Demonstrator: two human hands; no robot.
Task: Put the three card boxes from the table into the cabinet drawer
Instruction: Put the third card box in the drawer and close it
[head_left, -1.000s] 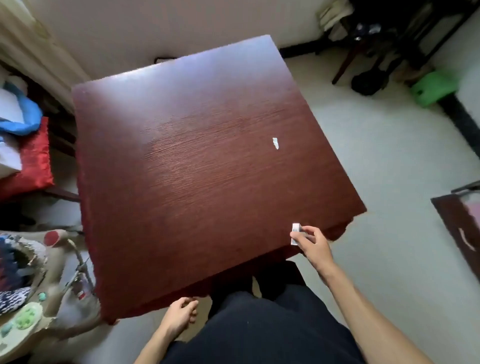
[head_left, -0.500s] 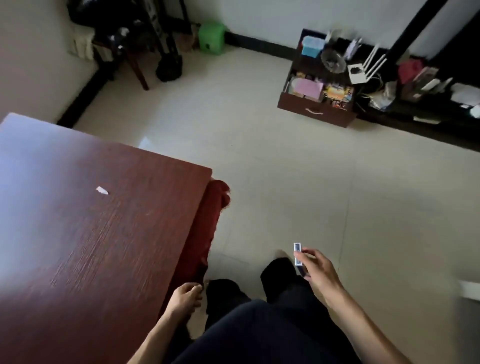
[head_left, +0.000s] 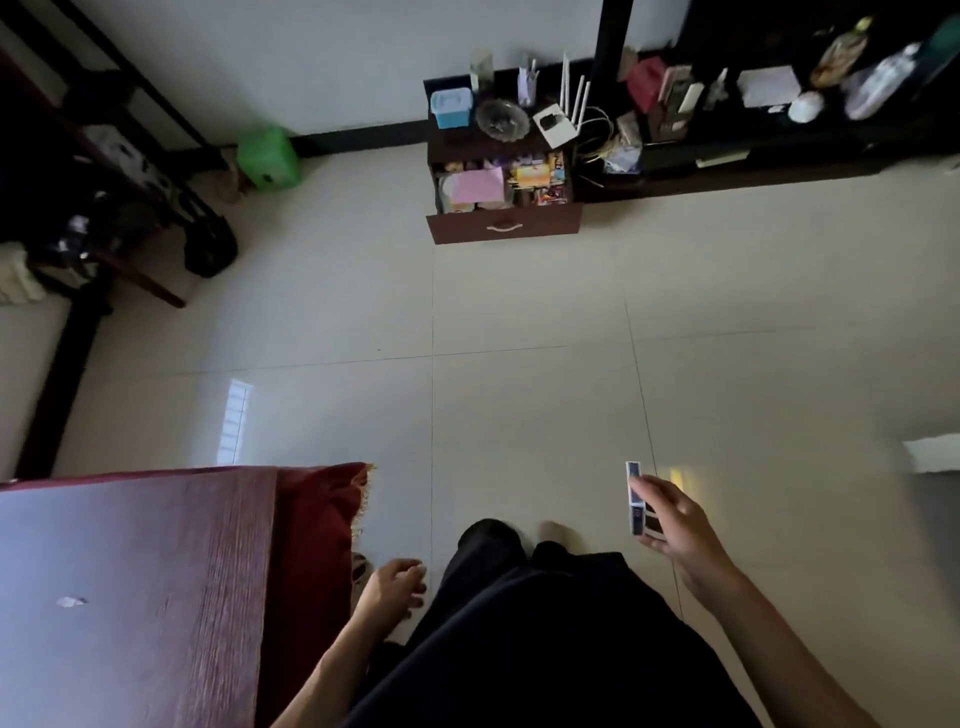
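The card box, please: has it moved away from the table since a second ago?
Yes. The card box, held in the right hand, has left the table edge, rightward over the floor.

You see a blue-and-white card box (head_left: 635, 501), a reddish-brown wood-grain surface (head_left: 130, 597), a dark brown drawer (head_left: 504, 227) and a green stool (head_left: 267, 157).

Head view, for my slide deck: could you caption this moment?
Right hand carries a card box toward the open cabinet drawer; left hand hangs empty beside the table.
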